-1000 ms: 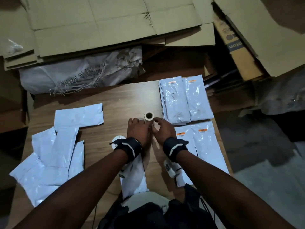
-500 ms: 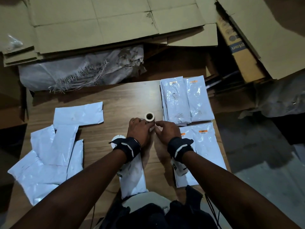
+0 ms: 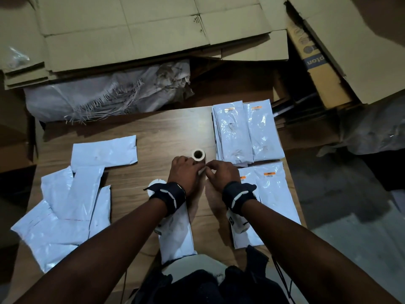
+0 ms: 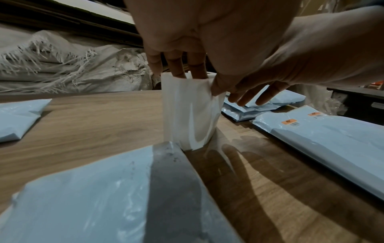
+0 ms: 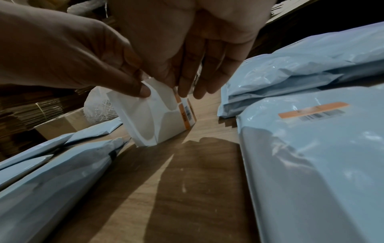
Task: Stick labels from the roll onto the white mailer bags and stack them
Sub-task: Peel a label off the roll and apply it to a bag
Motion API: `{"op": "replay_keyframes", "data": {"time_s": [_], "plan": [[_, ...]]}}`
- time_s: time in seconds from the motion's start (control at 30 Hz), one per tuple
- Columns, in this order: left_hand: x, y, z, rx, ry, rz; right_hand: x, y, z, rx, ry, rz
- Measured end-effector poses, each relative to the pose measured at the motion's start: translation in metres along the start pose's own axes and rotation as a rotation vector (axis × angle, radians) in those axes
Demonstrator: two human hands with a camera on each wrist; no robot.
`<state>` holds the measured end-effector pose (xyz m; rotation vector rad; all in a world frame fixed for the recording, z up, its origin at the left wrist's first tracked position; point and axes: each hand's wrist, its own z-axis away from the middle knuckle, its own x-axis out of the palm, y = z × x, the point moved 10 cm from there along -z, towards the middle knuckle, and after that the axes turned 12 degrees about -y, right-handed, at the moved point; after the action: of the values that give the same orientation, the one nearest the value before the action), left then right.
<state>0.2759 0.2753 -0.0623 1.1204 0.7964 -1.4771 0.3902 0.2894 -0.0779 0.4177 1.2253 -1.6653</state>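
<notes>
I see the label roll (image 3: 198, 155) upright mid-table (image 3: 153, 132) — my left hand (image 3: 183, 172) grips it, my right hand (image 3: 221, 173) pinches its backing strip (image 5: 145, 115); labelled mailer bags (image 3: 247, 132) lie just right.

a packing storeroom: flattened cardboard boxes (image 3: 135, 29), labelled mailer bags (image 3: 260, 130), wooden table (image 3: 153, 132).

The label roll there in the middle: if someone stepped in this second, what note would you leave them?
Left hand steadies the label roll, standing upright mid-table.
Right hand pinches the loose backing strip at the roll, working at a label; none is peeled off yet.
Done: labelled bags stacked at far right, more labelled bags nearer on the right.
Left: one unlabelled bag lies in front of you, and a loose pile of unlabelled bags waits on the left. Label each, then stack.
</notes>
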Motion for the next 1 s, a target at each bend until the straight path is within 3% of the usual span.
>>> {"op": "replay_keyframes", "data": {"time_s": [0.67,1.0], "plan": [[-0.001,-0.006,0.004,-0.002,-0.023,-0.017,-0.003,-0.008,-0.004,-0.06,0.006,0.047],[-0.015,-0.01,0.014,-0.012,-0.017,0.031,-0.02,0.045,0.006,0.239,0.102,-0.245]]}}
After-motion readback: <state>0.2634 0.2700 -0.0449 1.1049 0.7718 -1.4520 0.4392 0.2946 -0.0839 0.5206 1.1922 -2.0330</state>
